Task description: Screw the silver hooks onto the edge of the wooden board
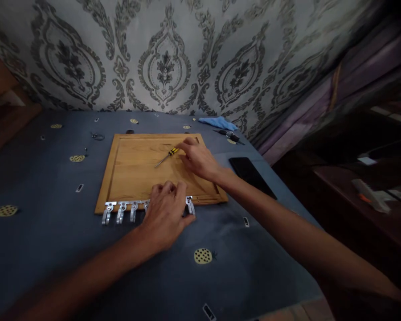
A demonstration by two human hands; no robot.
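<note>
Wooden board [137, 165], framed, flat on blue printed cloth [47, 249]; metal hook rail [128, 203] along the board's near edge, hooks jutting past it; left hand [166, 213] curled over the rail, thumb at the hook nearest the board's right corner; fingertips hidden, cannot tell whether gripping; yellow-and-black screwdriver [172, 152] aslant at the board's middle, tip toward the near left corner; right hand [198, 157] at the handle end, cannot tell whether pinching; black slab [249, 173] near the cloth's right edge; light-blue rag [218, 123] by the cloth's far right corner.
</note>
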